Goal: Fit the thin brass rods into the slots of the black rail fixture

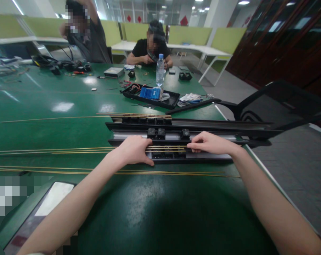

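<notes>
In the head view my left hand [135, 149] straddles the nearest long black channel [210, 161], with its thumb on the near wall and its fingers at the far wall. Thin brass rods [167, 147] run under this hand and over small black blocks [169, 154] inside the channel. At the rods' right end, my right hand [209, 142] is closed in a pinch on a rod tip; the fingers partly hide the contact. Behind lies a second black channel [216, 132] with three black blocks [185, 134] in its pale trough. More brass rods [173, 173] lie loose on the near side.
The green table [160, 209] carries a phone [54, 198] beside my left forearm. Farther back are a black tray [173, 99] with a blue part, a water bottle [159, 71] and a cloth [191, 99]. A mesh chair [282, 102] stands right; two people are across the table.
</notes>
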A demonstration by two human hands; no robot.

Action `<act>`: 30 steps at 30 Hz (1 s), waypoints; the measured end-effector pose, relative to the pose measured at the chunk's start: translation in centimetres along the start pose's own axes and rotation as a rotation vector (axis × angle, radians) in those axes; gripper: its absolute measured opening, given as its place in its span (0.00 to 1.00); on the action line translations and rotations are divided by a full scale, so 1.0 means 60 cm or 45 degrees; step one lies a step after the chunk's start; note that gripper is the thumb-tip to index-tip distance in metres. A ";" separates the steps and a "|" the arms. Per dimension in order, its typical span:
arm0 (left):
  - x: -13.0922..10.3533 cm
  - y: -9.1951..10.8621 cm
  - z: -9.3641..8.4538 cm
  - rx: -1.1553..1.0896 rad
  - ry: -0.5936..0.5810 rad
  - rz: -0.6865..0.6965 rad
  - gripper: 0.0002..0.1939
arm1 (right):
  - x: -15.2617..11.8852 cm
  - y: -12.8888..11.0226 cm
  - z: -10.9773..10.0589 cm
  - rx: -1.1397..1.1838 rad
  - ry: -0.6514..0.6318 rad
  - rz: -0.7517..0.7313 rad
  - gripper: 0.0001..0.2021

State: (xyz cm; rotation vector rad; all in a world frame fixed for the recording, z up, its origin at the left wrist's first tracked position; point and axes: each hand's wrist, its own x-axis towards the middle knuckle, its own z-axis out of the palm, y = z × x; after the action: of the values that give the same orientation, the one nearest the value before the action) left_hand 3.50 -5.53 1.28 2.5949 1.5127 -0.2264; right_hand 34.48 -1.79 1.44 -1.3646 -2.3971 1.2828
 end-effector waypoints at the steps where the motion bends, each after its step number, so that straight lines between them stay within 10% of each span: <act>1: 0.000 0.000 0.000 0.000 0.006 0.005 0.35 | -0.001 0.001 -0.002 0.004 -0.007 0.002 0.25; 30: -0.001 -0.001 0.000 -0.003 0.008 0.002 0.35 | -0.046 0.046 -0.052 -0.038 -0.086 0.186 0.27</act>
State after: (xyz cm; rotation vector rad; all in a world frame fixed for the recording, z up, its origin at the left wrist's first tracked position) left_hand 3.44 -5.54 1.30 2.5976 1.5114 -0.2169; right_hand 39.36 -1.27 2.30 -1.5548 -2.4087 1.3524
